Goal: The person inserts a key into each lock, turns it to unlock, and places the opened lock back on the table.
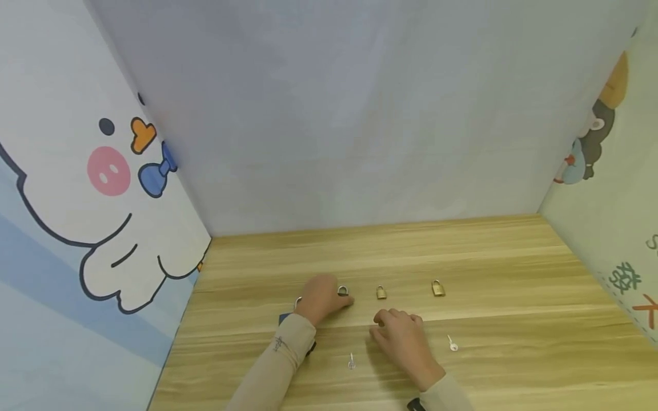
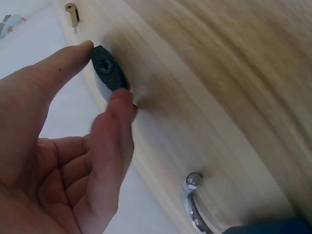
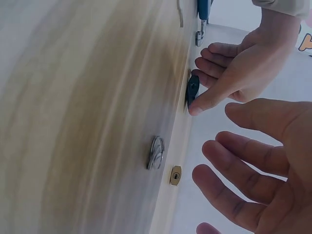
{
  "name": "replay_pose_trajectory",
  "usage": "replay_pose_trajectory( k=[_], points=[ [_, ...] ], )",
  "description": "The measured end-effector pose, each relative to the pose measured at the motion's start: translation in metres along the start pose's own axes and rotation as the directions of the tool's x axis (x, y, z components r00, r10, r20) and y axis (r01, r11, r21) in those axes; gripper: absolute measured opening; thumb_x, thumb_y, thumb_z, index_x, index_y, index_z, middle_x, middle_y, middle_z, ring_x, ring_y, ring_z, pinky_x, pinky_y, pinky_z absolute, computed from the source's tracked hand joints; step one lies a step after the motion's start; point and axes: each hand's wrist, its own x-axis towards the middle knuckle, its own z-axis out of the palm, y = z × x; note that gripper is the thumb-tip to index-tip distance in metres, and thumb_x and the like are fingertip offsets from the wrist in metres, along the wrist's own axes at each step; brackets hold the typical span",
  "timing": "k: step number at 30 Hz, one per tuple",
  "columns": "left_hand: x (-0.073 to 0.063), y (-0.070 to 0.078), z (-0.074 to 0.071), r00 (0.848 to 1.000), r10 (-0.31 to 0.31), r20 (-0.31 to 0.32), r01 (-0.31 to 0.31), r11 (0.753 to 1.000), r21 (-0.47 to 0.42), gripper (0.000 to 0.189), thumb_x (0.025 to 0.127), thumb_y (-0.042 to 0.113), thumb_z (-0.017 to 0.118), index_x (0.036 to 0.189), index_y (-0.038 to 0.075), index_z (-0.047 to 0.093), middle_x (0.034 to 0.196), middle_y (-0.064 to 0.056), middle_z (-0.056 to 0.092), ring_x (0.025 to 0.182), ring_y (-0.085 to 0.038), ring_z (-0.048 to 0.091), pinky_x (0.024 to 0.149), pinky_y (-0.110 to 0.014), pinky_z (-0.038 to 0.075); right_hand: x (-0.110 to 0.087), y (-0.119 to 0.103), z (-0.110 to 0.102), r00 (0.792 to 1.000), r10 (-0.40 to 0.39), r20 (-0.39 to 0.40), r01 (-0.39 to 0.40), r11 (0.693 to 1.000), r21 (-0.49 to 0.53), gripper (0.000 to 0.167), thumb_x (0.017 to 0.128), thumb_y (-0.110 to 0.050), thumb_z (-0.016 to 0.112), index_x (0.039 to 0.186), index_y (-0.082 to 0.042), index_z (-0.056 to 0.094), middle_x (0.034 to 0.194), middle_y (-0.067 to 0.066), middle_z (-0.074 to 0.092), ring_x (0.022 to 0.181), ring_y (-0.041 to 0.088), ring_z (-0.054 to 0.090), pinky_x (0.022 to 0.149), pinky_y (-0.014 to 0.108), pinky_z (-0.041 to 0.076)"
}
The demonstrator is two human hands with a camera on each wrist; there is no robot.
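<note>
My left hand pinches a dark padlock between thumb and fingers, its keyhole face showing in the left wrist view. The head view shows its silver shackle pointing toward the back of the table. A blue padlock with a silver shackle lies by my left wrist, partly hidden by it. Relaxed and holding nothing, my right hand hovers low over the wood between two small silver keys. One key lies to its left, the other key to its right.
Beyond the right hand lie a small brass padlock and, farther right, a larger brass padlock. The wooden tabletop meets a pale back curtain. Printed panels stand at the left and right.
</note>
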Motion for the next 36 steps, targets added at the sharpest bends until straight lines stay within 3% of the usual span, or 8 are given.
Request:
replay_pose_trajectory(
  k=[8, 18, 23, 29, 36],
  points=[
    [0.006, 0.004, -0.001, 0.996, -0.041, 0.077, 0.038, 0.999, 0.038, 0.058, 0.083, 0.051, 0.075, 0.054, 0.017, 0.037, 0.051, 0.006, 0.029, 0.046, -0.008, 0.028, 0.041, -0.024, 0.024, -0.002, -0.002, 0.001, 1.0, 0.021, 0.001, -0.021, 1.0, -0.01, 0.012, 0.086, -0.022, 0.076, 0.091, -0.013, 0.07, 0.086, -0.001, 0.069, 0.08, 0.02, 0.064, 0.083, 0.056, 0.047],
    [0.004, 0.004, -0.003, 0.995, -0.063, 0.076, 0.062, 0.998, 0.013, 0.053, 0.082, 0.044, 0.073, 0.053, 0.018, 0.037, 0.048, 0.007, 0.03, 0.043, -0.007, 0.028, 0.04, -0.023, 0.023, -0.003, -0.01, 0.0, 0.999, 0.008, 0.037, -0.008, 1.0, 0.005, 0.013, 0.085, -0.022, 0.078, 0.089, -0.013, 0.07, 0.087, 0.0, 0.07, 0.083, 0.021, 0.066, 0.082, 0.056, 0.048],
    [0.004, 0.003, -0.007, 0.994, -0.092, 0.055, 0.09, 0.995, 0.034, 0.055, 0.081, 0.051, 0.073, 0.054, 0.019, 0.037, 0.048, 0.008, 0.031, 0.043, -0.006, 0.029, 0.039, -0.023, 0.023, -0.007, -0.017, 0.003, 0.997, -0.026, 0.078, 0.026, 1.0, 0.004, 0.013, 0.084, -0.023, 0.079, 0.082, -0.015, 0.069, 0.074, -0.006, 0.064, 0.069, 0.013, 0.06, 0.074, 0.048, 0.049],
    [-0.003, 0.003, -0.023, 0.999, -0.042, 0.0, 0.042, 0.999, 0.001, 0.056, 0.08, 0.048, 0.073, 0.05, 0.019, 0.037, 0.042, 0.01, 0.029, 0.039, -0.005, 0.027, 0.037, -0.022, 0.023, -0.012, -0.028, 0.009, 0.988, -0.089, 0.128, 0.089, 0.996, 0.007, 0.016, 0.082, -0.024, 0.079, 0.076, -0.016, 0.068, 0.067, -0.01, 0.059, 0.06, 0.005, 0.053, 0.062, 0.034, 0.045],
    [-0.013, 0.005, -0.04, 1.0, 0.015, -0.019, -0.016, 0.999, -0.047, 0.051, 0.08, 0.043, 0.07, 0.044, 0.018, 0.043, 0.035, 0.009, 0.036, 0.033, -0.004, 0.028, 0.034, -0.022, 0.022, -0.016, -0.04, 0.019, 0.973, -0.14, 0.181, 0.145, 0.989, -0.012, 0.02, 0.081, -0.021, 0.076, 0.065, -0.018, 0.064, 0.062, -0.008, 0.058, 0.055, 0.008, 0.052, 0.056, 0.032, 0.044]
  ],
)
